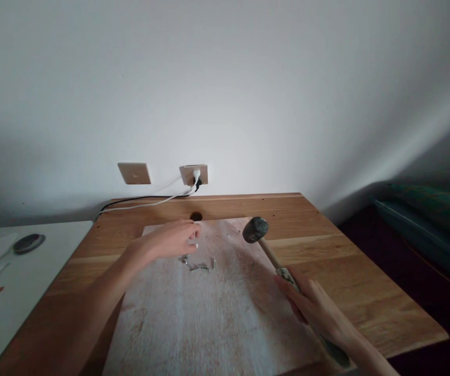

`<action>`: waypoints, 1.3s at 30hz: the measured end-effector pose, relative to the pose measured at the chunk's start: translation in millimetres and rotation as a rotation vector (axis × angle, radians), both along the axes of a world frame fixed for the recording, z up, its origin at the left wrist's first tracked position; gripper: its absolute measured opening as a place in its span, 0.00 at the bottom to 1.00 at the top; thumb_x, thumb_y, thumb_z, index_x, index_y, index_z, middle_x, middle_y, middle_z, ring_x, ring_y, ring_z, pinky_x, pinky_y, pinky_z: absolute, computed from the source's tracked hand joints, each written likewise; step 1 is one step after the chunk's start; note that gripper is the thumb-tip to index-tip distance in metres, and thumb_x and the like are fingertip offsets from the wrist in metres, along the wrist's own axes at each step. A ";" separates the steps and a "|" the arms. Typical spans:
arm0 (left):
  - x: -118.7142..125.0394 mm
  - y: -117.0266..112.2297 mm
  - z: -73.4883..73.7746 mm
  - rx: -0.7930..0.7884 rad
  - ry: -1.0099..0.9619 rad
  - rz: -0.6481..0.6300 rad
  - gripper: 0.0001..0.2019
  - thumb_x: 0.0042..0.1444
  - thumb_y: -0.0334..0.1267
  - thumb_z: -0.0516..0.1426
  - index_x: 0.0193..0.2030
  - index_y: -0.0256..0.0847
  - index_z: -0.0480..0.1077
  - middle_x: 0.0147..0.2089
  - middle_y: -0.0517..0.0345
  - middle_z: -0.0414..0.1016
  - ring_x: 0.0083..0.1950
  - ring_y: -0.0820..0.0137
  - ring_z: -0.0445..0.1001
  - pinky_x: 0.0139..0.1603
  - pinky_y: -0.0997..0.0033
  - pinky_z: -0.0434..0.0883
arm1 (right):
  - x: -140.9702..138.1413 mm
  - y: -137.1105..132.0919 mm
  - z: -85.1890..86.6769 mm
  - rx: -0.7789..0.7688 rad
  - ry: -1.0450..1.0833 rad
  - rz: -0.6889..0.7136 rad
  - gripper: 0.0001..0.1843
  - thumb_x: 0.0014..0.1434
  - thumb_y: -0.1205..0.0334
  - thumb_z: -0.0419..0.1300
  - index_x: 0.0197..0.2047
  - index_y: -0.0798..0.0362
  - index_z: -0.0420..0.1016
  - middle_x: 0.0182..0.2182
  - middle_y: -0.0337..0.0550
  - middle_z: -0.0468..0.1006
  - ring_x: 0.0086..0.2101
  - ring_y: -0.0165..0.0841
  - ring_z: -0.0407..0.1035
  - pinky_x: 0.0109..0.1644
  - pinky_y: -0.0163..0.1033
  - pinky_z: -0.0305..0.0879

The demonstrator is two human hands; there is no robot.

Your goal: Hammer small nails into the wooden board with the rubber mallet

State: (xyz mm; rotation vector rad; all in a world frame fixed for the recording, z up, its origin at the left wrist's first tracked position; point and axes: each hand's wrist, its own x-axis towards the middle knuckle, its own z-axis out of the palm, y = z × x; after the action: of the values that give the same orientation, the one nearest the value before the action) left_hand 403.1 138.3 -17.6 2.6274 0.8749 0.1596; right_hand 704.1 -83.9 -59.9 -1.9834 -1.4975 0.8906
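Observation:
My right hand [311,303] is wrapped round the wooden handle of a hammer [264,242], whose dark head hangs just above the far part of a pale worn board [209,318]. My left hand [172,239] reaches over the board's far left area with fingers pinched together on something small that I cannot make out. Just below that hand, several small bent metal pieces [197,265] lie on the board.
The board lies on a wooden table [327,245] with a round hole [196,216] near the wall. Wall sockets [194,174] carry plugs, and cables run left. A white surface [17,282] with a dark round object adjoins at left. A bed edge [424,230] lies at right.

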 end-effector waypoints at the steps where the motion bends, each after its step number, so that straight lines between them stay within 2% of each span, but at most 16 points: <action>1: -10.5 -5.0 3.1 0.012 0.074 0.007 0.07 0.52 0.31 0.61 0.39 0.43 0.74 0.39 0.58 0.77 0.39 0.63 0.76 0.42 0.69 0.69 | 0.9 -1.3 -2.8 0.000 -0.013 0.010 0.25 0.70 0.37 0.47 0.30 0.47 0.62 0.15 0.30 0.65 0.18 0.29 0.63 0.26 0.34 0.61; 4: -22.7 -19.2 -1.0 0.092 0.216 -0.002 0.07 0.52 0.28 0.60 0.37 0.42 0.74 0.39 0.55 0.77 0.40 0.62 0.77 0.41 0.68 0.68 | 2.9 -2.2 -6.9 0.008 -0.050 0.026 0.25 0.70 0.38 0.47 0.32 0.47 0.65 0.17 0.31 0.67 0.20 0.31 0.64 0.27 0.35 0.62; 7: -17.9 -25.5 -14.3 0.146 0.198 -0.032 0.10 0.56 0.25 0.56 0.41 0.41 0.74 0.43 0.51 0.77 0.43 0.61 0.78 0.43 0.67 0.69 | 1.5 -0.9 -4.6 0.010 -0.061 0.029 0.25 0.70 0.37 0.48 0.33 0.48 0.67 0.18 0.32 0.68 0.21 0.32 0.65 0.29 0.35 0.63; 11: -11.0 -25.1 -25.3 0.090 0.080 -0.062 0.15 0.55 0.21 0.55 0.45 0.42 0.74 0.44 0.53 0.77 0.45 0.63 0.78 0.45 0.69 0.68 | -1.6 -0.3 -1.2 0.061 -0.076 0.023 0.26 0.69 0.36 0.49 0.29 0.47 0.66 0.21 0.35 0.71 0.24 0.34 0.68 0.31 0.35 0.65; 14: -5.3 -26.7 -28.3 0.015 0.009 -0.055 0.13 0.53 0.21 0.56 0.40 0.41 0.74 0.41 0.56 0.75 0.41 0.65 0.76 0.44 0.70 0.68 | -1.2 -0.9 -2.7 0.031 -0.066 0.014 0.26 0.68 0.35 0.49 0.28 0.46 0.64 0.17 0.34 0.67 0.21 0.33 0.64 0.27 0.35 0.62; 17: 8.4 -31.9 -31.1 -0.035 -0.053 -0.062 0.13 0.51 0.19 0.56 0.37 0.41 0.74 0.39 0.57 0.74 0.40 0.66 0.76 0.44 0.70 0.69 | -1.0 -1.2 -3.4 0.031 -0.058 0.009 0.25 0.68 0.36 0.50 0.29 0.47 0.66 0.18 0.34 0.68 0.21 0.34 0.65 0.26 0.35 0.61; 21: 34.5 -38.6 -31.9 -0.059 -0.057 -0.126 0.12 0.50 0.19 0.57 0.33 0.40 0.73 0.37 0.56 0.74 0.40 0.65 0.76 0.43 0.69 0.70 | -3.1 -0.4 -0.7 0.057 -0.067 0.010 0.25 0.68 0.37 0.50 0.29 0.47 0.66 0.21 0.36 0.71 0.24 0.35 0.68 0.29 0.35 0.64; 24: 46.9 -39.6 -30.0 -0.074 -0.089 -0.127 0.12 0.48 0.18 0.57 0.30 0.41 0.72 0.36 0.57 0.74 0.38 0.66 0.75 0.41 0.69 0.70 | -3.6 -0.1 -0.7 0.093 -0.076 0.005 0.25 0.68 0.38 0.52 0.29 0.48 0.67 0.24 0.38 0.74 0.26 0.36 0.70 0.33 0.36 0.66; 30: 43.8 -31.6 -28.6 -0.238 -0.189 -0.095 0.14 0.46 0.16 0.55 0.28 0.42 0.71 0.27 0.63 0.71 0.30 0.70 0.72 0.32 0.73 0.65 | -1.2 -2.2 -5.0 0.054 -0.035 -0.008 0.24 0.69 0.40 0.50 0.29 0.47 0.66 0.20 0.35 0.70 0.22 0.33 0.66 0.28 0.35 0.63; 32: 41.3 -27.4 -28.1 -0.305 -0.205 -0.089 0.14 0.46 0.17 0.56 0.31 0.42 0.73 0.28 0.63 0.73 0.30 0.71 0.72 0.30 0.75 0.65 | -1.3 -2.3 -4.5 0.047 -0.034 -0.009 0.24 0.69 0.39 0.49 0.29 0.47 0.65 0.19 0.34 0.68 0.22 0.33 0.65 0.28 0.34 0.63; 35: 41.9 -19.9 -26.0 -0.348 -0.283 -0.082 0.14 0.49 0.19 0.57 0.36 0.41 0.75 0.32 0.61 0.77 0.33 0.71 0.74 0.34 0.75 0.67 | -2.2 -2.0 -2.5 0.076 -0.056 -0.004 0.24 0.69 0.39 0.50 0.29 0.47 0.65 0.21 0.35 0.70 0.25 0.34 0.67 0.31 0.35 0.64; 39: 51.3 -9.5 -28.2 -0.256 -0.485 -0.005 0.11 0.55 0.23 0.58 0.39 0.39 0.78 0.39 0.57 0.78 0.37 0.71 0.75 0.40 0.74 0.70 | -2.3 -2.3 -2.5 0.044 -0.041 -0.012 0.24 0.68 0.38 0.50 0.30 0.47 0.65 0.21 0.35 0.69 0.23 0.34 0.66 0.30 0.35 0.63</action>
State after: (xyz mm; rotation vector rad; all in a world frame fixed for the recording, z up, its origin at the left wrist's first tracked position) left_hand 454.4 128.8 -45.8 2.2094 0.6662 0.6109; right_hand 701.8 -86.2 -62.4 -1.9878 -1.5134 0.8104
